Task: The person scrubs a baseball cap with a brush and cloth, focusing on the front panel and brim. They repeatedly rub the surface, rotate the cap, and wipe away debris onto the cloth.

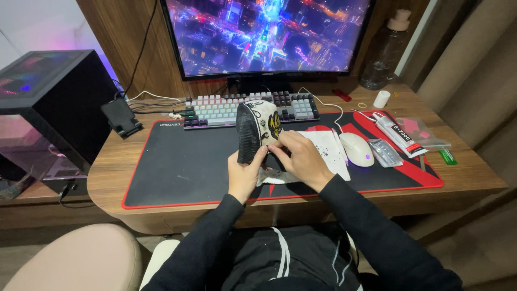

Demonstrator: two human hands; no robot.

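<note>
hands: left (245, 173), right (302, 157) gripping shoe (257, 129) | above mat (183, 161)

Both hands raised together, left hand (243, 173) gripping, right hand (302, 157) pinching

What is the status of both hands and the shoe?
Left hand grips shoe upright over mat. Right hand pinches its side. Mouse close by, nothing blocking.

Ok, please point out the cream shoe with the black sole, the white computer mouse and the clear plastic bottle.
cream shoe with black sole (258, 132), head view, on its patterned upper
white computer mouse (357, 149), head view, on its rounded back
clear plastic bottle (383, 54), head view, on its body
</note>
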